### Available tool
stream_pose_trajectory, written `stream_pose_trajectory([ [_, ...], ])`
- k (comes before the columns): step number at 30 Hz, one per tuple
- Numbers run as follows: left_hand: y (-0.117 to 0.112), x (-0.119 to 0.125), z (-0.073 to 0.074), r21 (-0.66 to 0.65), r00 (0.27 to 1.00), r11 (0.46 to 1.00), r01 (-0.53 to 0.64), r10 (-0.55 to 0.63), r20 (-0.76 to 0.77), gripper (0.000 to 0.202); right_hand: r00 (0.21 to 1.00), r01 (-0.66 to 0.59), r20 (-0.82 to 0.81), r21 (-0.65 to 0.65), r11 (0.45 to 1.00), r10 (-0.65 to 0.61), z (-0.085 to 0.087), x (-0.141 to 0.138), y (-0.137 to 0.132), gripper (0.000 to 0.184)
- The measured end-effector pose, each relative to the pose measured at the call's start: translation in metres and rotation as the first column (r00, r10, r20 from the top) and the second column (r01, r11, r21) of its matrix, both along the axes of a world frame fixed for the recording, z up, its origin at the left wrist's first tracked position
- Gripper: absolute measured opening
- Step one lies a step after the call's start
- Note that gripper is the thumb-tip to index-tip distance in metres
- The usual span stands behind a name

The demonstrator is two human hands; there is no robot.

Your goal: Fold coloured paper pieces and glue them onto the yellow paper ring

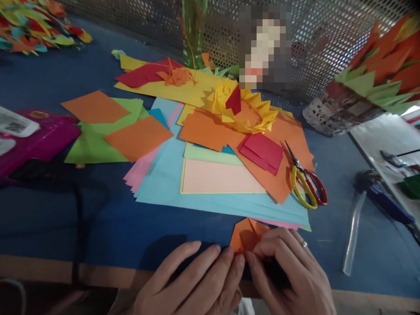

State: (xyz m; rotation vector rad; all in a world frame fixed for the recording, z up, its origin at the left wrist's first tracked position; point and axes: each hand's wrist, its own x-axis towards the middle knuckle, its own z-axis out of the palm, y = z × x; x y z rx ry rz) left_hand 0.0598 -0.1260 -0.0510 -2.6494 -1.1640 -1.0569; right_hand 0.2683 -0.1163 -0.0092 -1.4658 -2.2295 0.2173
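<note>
Both hands meet at the near edge of a blue table [108, 227] over a small folded orange paper piece [247, 234]. My left hand [193, 280] has its fingers stretched forward, with the fingertips pressing on the piece's left lower corner. My right hand [290, 271], a ring on one finger, curls its fingers down onto the piece's near edge and pinches it. Much of the piece's lower part is hidden under the fingers.
Behind lie light-blue sheets [213, 197], pink, green and orange papers, red squares [262, 151], a yellow folded ring [246, 109] and red-and-yellow scissors [306, 179]. A magenta object [39, 138] sits left. A woven basket [334, 109] of paper points and a blue tool [380, 197] are right.
</note>
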Motion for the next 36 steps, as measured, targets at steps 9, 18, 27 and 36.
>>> stream_pose_trajectory([
  [9, 0.003, -0.001, 0.001, -0.012, 1.000, 1.000, 0.015, -0.014, 0.017, 0.023, 1.000, 0.002, -0.019, -0.053, 0.999, -0.003, 0.001, 0.002, 0.001, 0.015],
  [18, 0.007, -0.002, 0.001, -0.002, 0.998, 0.998, 0.056, -0.056, 0.012, 0.025, 0.985, 0.137, -0.089, -0.084, 0.987, -0.144, 0.001, 0.006, -0.003, 0.011],
  [27, 0.003, -0.003, 0.004, -0.027, 0.998, 0.998, 0.058, -0.057, 0.022, 0.021, 0.993, 0.098, -0.062, -0.109, 0.989, -0.105, 0.001, 0.010, -0.001, 0.016],
  [36, 0.005, -0.003, -0.004, -0.005, 0.994, 0.998, 0.057, -0.056, 0.099, 0.025, 0.991, 0.102, -0.076, -0.142, 0.985, -0.114, 0.002, 0.009, -0.002, 0.016],
])
